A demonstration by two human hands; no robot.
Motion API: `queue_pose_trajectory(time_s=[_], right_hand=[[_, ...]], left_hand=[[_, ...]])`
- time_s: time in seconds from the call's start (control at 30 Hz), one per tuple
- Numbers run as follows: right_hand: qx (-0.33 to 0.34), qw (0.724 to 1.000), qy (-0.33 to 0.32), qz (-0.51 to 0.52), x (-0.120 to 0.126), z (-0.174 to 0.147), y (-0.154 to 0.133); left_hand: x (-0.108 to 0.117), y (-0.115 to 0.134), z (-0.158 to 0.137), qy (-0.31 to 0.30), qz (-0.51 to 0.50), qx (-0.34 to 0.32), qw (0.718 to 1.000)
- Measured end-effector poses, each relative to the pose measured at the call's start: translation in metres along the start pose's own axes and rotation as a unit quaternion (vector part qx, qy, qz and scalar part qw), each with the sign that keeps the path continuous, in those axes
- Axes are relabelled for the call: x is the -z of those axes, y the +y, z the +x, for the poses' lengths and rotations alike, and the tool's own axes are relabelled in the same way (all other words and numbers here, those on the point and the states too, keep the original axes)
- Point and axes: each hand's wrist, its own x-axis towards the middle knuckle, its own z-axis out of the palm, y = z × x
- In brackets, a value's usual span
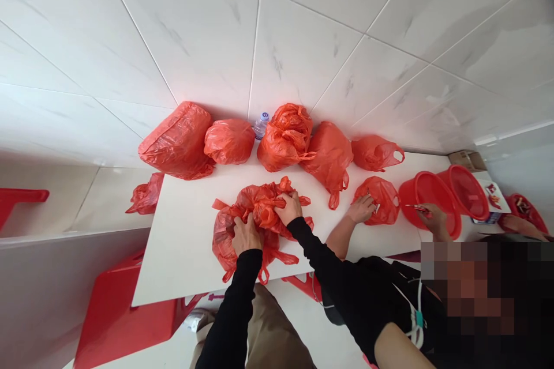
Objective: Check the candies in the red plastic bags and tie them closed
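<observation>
"Left hand: gripping what?"

"Bent into the near-left part of the bunched red bag; cannot tell whether closed on it."

"And the right hand?"

"Pinching its far-right part, so equally near."

"Lying which way?"

"Lengthwise from left to right, beneath both hands, on the white table."

"Anything to read?"

"Only a dark mark on the bottle cap and red print on the box, far right; too small to make out."
</observation>
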Motion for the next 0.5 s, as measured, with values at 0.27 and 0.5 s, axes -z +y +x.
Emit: queue_pose_trajectory(time_s=[0.27,0.5], right_hand=[[-0.042,0.996,0.058,0.057,0.011,-0.045,0.028],[-0.062,0.992,0.047,0.101,-0.006,-0.044,0.021]], left_hand=[[-0.004,-0.016,-0.011,0.017,-0.039,-0.04,0.998],[-0.014,-0.04,0.001,0.044,-0.108,-0.107,0.987]])
